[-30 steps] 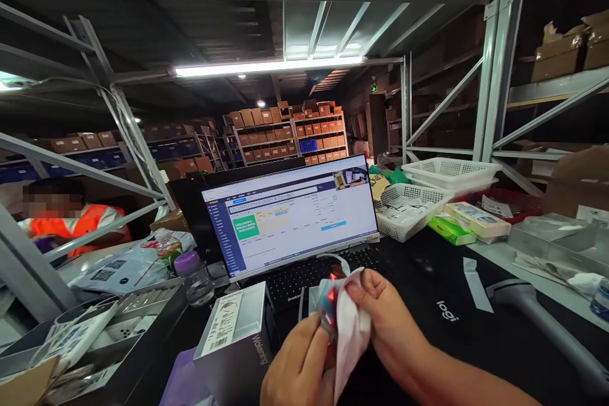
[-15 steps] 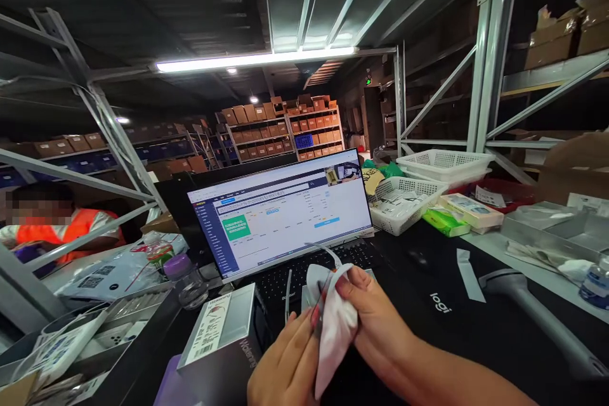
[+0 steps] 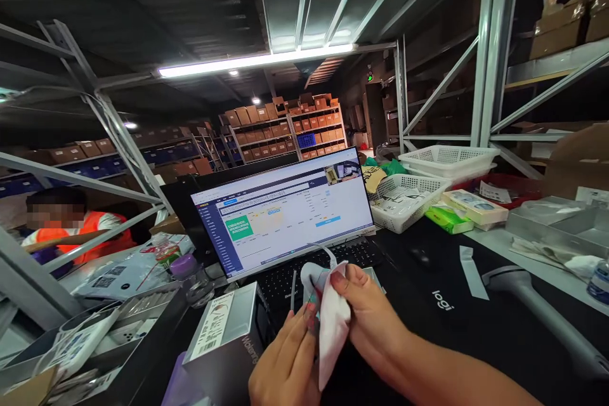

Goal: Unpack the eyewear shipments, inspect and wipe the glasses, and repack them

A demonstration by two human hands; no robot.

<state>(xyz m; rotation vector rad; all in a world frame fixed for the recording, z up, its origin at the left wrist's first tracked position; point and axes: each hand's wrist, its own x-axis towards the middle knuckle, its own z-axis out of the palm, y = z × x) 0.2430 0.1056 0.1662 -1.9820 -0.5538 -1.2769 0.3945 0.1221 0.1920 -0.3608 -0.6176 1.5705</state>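
Note:
A pair of glasses (image 3: 313, 279) with pale, thin temple arms is between my two hands, in front of the keyboard (image 3: 273, 280). Folded over one side of it is a white cloth (image 3: 334, 333). My right hand (image 3: 375, 311) pinches the cloth, with the thumb on top near the lens. From the lower left, my left hand (image 3: 288, 358) has its fingers closed at the other side of the glasses. Parts of the frame are hidden by the cloth and fingers. Left of my hands stands a grey box (image 3: 223, 330) with a label on top.
Behind the keyboard is a monitor (image 3: 285, 216). To the right lie a handheld scanner (image 3: 537, 311), a mouse (image 3: 421, 256) and a white strip (image 3: 472, 273). White baskets (image 3: 404, 219) stand farther back. A lidded bottle (image 3: 193, 282) is at left. Beyond the rack sits a person in an orange vest (image 3: 102, 238).
The cloth has shifted slightly left and now hangs more upright under my right thumb. Both hands stay close together around the glasses. The view has turned slightly.

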